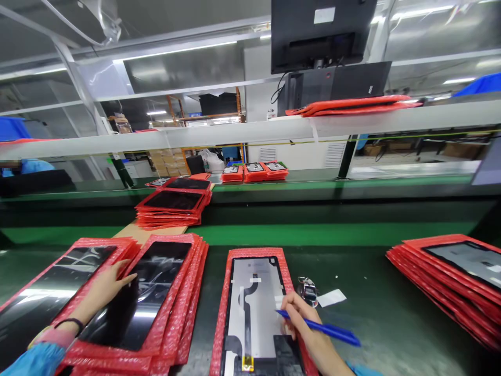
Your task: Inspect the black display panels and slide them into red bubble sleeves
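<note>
My left hand (105, 284) is at the left, its fingers apart, over the edge of a black glossy screen panel (156, 282) that rests on red bubble-wrap sleeves (191, 297). Whether the fingertips touch the panel I cannot tell. In my right hand (303, 324) is a slim blue pen-like tool (332, 332), its pointed end toward the left. That hand rests at the right edge of a screen panel lying back side up (264, 303), silver-grey with a dark flex cable (247, 324) and yellow tape near the bottom. Red bubble wrap (224, 313) lies beneath this panel.
Another glossy panel (58, 287) lies at far left. A stack of red-wrapped panels (434, 282) stands at right, another (172, 209) at the back left. Beside my right hand are a watch-like metal object (308, 291) and a white paper slip (332, 297). A shelf (235, 138) crosses above.
</note>
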A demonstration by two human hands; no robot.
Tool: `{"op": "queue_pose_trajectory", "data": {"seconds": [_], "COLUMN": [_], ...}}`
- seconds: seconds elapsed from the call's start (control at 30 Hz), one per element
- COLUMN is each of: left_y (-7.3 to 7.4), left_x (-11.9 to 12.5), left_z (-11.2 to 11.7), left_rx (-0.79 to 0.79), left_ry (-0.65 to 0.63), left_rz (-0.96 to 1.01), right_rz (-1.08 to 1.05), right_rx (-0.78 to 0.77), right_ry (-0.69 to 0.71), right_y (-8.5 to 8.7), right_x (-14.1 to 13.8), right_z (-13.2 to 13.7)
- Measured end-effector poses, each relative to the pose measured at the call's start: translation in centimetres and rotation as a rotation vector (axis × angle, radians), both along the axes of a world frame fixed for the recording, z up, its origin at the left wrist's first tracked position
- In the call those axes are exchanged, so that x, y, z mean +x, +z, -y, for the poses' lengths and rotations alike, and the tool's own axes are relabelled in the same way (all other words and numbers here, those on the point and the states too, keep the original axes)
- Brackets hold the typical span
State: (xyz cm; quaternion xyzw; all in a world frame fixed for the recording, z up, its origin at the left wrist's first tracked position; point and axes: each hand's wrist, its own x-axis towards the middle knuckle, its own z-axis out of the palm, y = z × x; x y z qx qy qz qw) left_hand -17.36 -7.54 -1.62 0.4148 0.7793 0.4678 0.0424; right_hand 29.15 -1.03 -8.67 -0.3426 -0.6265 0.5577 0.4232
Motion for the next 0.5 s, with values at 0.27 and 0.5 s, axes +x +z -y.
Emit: {"op": "queue_pose_trajectory", "data": {"seconds": [0.27,0.5], "left_y": [-1.4,-3.0], "left_x": [13.2,22.1], "left_z": [-1.5,-1.3], "left_rx": [-0.044,-0.267], "left_ry": [-0.377,-0.57], "left_rz": [0.381,0.912], "right_rz": [0.242,0.327], "right_rx": [0.129,0.233], "right_ry": [-0.126,-0.1], "right_y": [-0.5,-0.6], "right_x": [-1.0,-1.5], "right_z": [-0.1,0.3]}}
